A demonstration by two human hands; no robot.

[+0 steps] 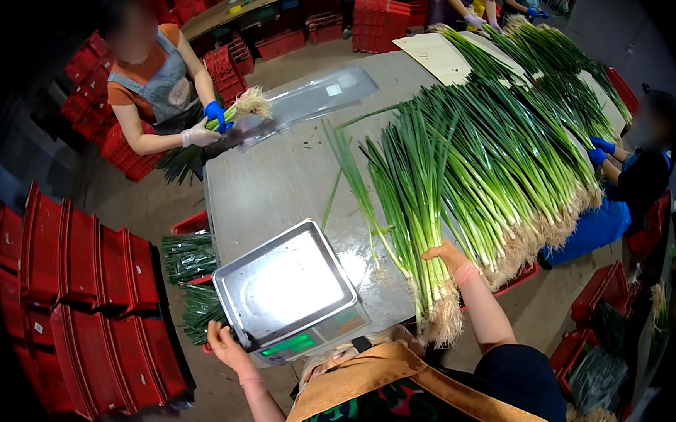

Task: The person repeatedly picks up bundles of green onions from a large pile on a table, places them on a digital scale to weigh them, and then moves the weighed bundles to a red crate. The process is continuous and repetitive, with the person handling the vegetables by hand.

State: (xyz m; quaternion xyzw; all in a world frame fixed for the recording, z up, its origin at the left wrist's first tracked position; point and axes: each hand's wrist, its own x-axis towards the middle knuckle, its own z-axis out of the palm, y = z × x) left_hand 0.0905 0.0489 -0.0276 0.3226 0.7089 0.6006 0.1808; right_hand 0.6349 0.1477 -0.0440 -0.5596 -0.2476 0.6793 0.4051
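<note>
My right hand (pixel 448 259) grips a bunch of green onions (pixel 428 231) just above its roots, at the near edge of the grey table (pixel 258 186). The leaves of this bunch point away from me, and the roots hang by the table edge. My left hand (pixel 228 346) holds nothing that I can see, its fingers apart beside the near left corner of a digital scale (pixel 287 283). Its metal pan carries nothing, and a green display is lit. Loose green onions (pixel 367 213) lie between the scale and the held bunch.
A long pile of green onions (pixel 502 180) covers the table's right side. Red crates (pixel 96 266) stand stacked at left; wrapped bundles (pixel 190 257) lie in low crates beside the table. A person (pixel 154 84) across the table holds green onions; another (pixel 642 166) works at right. Plastic sheeting (pixel 322 94) lies beyond.
</note>
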